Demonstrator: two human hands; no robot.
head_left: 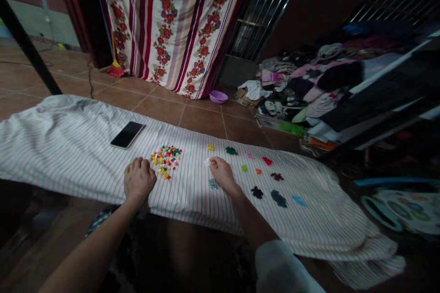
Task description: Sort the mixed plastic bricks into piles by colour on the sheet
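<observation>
My left hand [139, 177] rests on the striped cloth, its fingers curled, beside a mixed pile of small colourful pieces [167, 160]; whatever it may hold is hidden. Near the middle, my right hand [222, 171] pinches at a few small white pieces [207, 161]; what lies between its fingertips is too small to tell. Grey pieces [213, 183] lie just below that hand. Sorted by colour to its right are dark green [231, 150], red [267, 160], brown [277, 176], black [256, 192], dark grey [278, 198] and blue [299, 200] groups. Yellow pieces [210, 147] lie above it.
A phone [127, 135] lies on the striped cloth [85, 146] left of the mixed pile. Beyond the cloth are a purple basin [218, 97] on the tiled floor, a hanging floral curtain [165, 23] and heaped clothes [309, 78]. A dark pole [29, 46] slants at the left.
</observation>
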